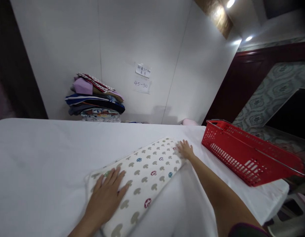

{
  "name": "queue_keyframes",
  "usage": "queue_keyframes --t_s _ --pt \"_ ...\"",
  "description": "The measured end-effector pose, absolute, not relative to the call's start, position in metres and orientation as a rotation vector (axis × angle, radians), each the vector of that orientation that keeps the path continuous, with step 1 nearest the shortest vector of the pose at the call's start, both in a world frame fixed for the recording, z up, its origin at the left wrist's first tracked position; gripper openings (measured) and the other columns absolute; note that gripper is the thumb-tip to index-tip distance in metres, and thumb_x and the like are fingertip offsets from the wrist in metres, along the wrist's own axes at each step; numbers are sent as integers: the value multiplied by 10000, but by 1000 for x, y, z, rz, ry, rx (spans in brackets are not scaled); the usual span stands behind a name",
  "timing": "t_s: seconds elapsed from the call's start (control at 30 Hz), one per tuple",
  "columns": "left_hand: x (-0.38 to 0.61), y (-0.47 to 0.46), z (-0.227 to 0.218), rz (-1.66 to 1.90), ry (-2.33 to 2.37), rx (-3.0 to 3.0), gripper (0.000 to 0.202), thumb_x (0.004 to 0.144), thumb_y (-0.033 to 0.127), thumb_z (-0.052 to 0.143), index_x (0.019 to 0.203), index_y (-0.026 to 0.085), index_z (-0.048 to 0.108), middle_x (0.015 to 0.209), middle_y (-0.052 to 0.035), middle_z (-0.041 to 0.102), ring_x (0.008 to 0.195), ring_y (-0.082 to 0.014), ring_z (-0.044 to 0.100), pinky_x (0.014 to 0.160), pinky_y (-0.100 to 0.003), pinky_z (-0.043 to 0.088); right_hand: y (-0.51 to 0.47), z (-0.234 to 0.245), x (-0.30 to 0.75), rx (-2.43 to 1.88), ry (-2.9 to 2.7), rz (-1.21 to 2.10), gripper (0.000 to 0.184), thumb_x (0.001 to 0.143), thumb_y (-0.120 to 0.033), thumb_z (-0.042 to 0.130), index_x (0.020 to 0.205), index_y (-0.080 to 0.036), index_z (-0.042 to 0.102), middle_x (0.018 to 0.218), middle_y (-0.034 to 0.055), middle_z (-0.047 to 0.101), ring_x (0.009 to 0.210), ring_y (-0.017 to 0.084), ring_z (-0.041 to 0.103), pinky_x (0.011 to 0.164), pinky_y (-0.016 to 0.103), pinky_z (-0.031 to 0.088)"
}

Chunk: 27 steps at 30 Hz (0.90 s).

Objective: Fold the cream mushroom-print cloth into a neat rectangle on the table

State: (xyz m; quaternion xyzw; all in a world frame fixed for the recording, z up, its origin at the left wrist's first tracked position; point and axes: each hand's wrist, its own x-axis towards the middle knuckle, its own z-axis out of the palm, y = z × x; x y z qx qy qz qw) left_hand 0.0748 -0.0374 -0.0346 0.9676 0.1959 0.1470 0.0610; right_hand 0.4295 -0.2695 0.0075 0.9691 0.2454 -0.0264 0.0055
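Note:
A white cloth [147, 164] printed with grey mushroom shapes and a few coloured ones lies folded into a long strip on the white-covered table [44, 164]. It runs slantwise from the near edge toward the back right. My left hand [105, 194] rests flat on its left part, fingers spread. At the far right end, my right hand [185, 149] lies on the cloth's edge with its fingers apart. Neither hand grips the fabric.
A red plastic basket [241, 154] stands on the table's right side. Folded fabrics [95, 98] are piled at the back left against the white wall, where paper signs [142, 77] hang. A pink item [189, 122] shows behind the table's far edge.

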Motion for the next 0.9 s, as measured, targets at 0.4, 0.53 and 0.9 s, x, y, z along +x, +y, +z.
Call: queue_keyframes --t_s 0.4,0.53,0.9 --pt "73 -50 -18 379 612 2841 554 886 520 308 1323 208 445 1457 -63 307 1350 -269 238 1095 -490 123 -251 8 323 2893 1288 -141 560 928 -515 189 1436 -278 202 1518 18 129 1389 212 39 1086 464 43" --pt "72 -53 -17 400 608 2815 536 892 514 316 1309 203 448 1454 -76 317 1349 -266 235 1096 -483 112 -248 -3 275 2802 1555 -228 591 914 -544 204 1436 -267 208 1517 1 119 1391 187 47 1103 421 30" --pt "63 -60 -13 500 579 2733 460 885 478 383 1253 221 482 1420 -71 381 1326 -254 275 1093 -478 141 -246 -12 209 2533 2010 -160 567 924 -510 239 1422 -240 263 1490 43 204 1378 203 139 1109 451 131"
